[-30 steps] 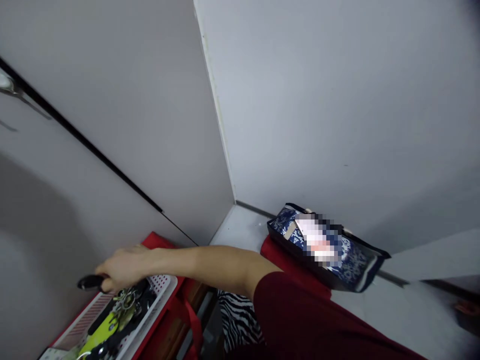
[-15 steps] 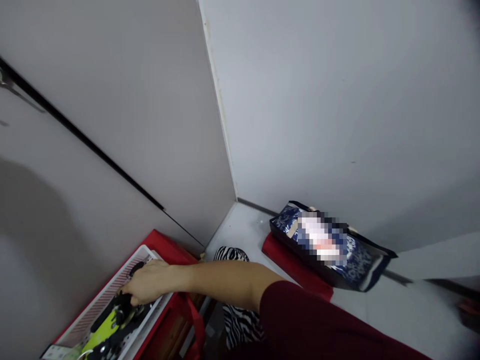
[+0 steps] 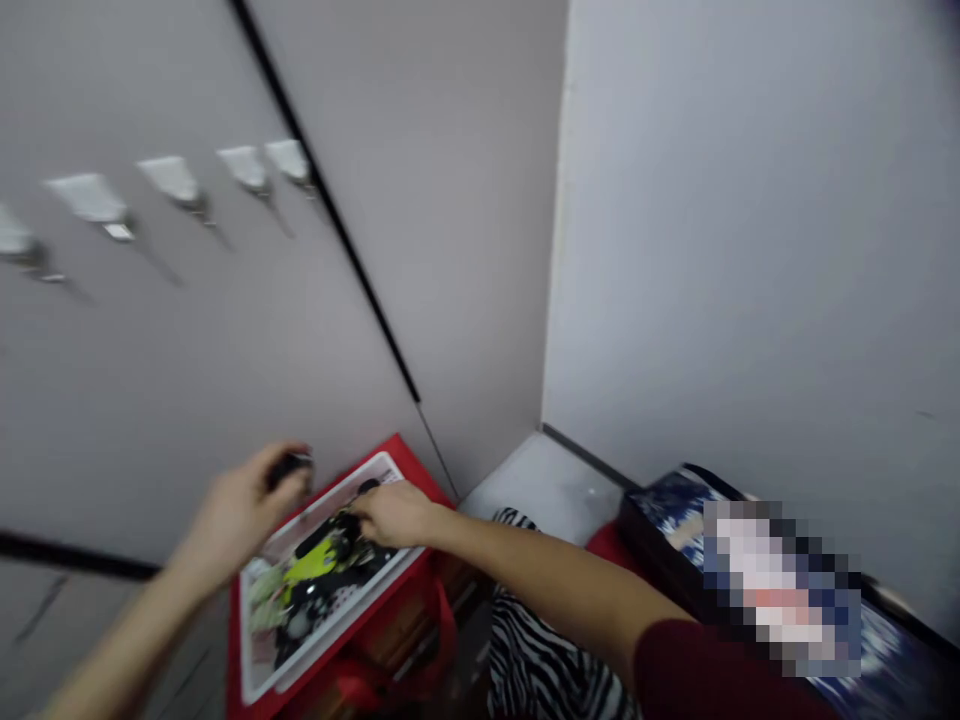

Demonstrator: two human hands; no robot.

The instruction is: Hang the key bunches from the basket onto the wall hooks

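Observation:
My right hand (image 3: 394,513) reaches into a white slotted tray (image 3: 262,680) and its fingers are closed among dark tools and a yellow-green item (image 3: 311,560); what they pinch is hidden. My left hand (image 3: 240,515) hovers just left of the tray, curled round a small dark object (image 3: 289,468). The tray rests on a red box (image 3: 401,465) against the wall. The picture is smeared by motion.
A row of white wall hooks (image 3: 176,180) hangs on the grey wall above. A black strip (image 3: 337,235) runs down the wall. A blue patterned bag (image 3: 675,510) lies on the floor at the right, and zebra-striped fabric (image 3: 532,660) shows below my arm.
The view has swung left and up, bringing the wall hooks in. My left hand has come into view holding a dark object. My right hand stays in the tray.

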